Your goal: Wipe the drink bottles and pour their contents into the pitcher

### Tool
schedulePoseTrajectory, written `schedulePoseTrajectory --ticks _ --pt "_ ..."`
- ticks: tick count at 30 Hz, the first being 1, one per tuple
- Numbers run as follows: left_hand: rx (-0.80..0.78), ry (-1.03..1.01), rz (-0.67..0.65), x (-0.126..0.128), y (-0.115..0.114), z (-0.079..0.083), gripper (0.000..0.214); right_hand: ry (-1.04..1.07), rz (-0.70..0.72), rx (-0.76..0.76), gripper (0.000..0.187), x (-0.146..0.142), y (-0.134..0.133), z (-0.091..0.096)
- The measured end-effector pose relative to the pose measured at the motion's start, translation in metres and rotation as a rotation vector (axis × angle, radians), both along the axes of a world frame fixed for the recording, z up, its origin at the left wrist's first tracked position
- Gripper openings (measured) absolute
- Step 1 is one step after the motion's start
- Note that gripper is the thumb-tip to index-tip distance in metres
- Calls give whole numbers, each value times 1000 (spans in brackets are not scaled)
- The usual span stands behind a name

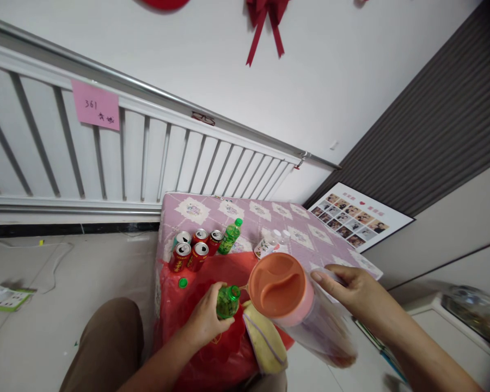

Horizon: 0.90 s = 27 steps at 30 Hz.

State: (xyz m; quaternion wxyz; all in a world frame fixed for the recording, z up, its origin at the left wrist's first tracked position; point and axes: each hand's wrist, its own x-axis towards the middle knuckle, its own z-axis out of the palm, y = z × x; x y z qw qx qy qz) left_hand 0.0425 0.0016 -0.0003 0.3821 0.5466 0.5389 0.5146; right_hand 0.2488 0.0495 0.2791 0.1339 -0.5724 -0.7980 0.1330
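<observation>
My left hand point(206, 321) is wrapped round a small green bottle point(227, 301) with its cap off, held over a red cloth point(212, 348). Its green cap point(182, 282) lies on the red cloth near the cans. My right hand point(347, 286) grips a clear plastic pitcher point(310, 321) with an orange lid point(281, 285), tilted so its spout is right beside the mouth of the green bottle. The two almost touch.
On the small table with a pink patterned cloth point(269, 215) stand several red cans point(194, 247), a second capped green bottle point(230, 236) and clear bottles point(271, 244). A yellow cloth point(265, 340) lies by the pitcher. My knee point(106, 343) is at lower left. A photo board point(357, 216) leans at right.
</observation>
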Motion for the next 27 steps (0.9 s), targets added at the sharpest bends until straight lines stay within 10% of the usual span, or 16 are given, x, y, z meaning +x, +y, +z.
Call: schedulePoseTrajectory --ticks 27 --pt "11 -7 8 2 0 0 76 1 -14 -31 50 -4 -1 2"
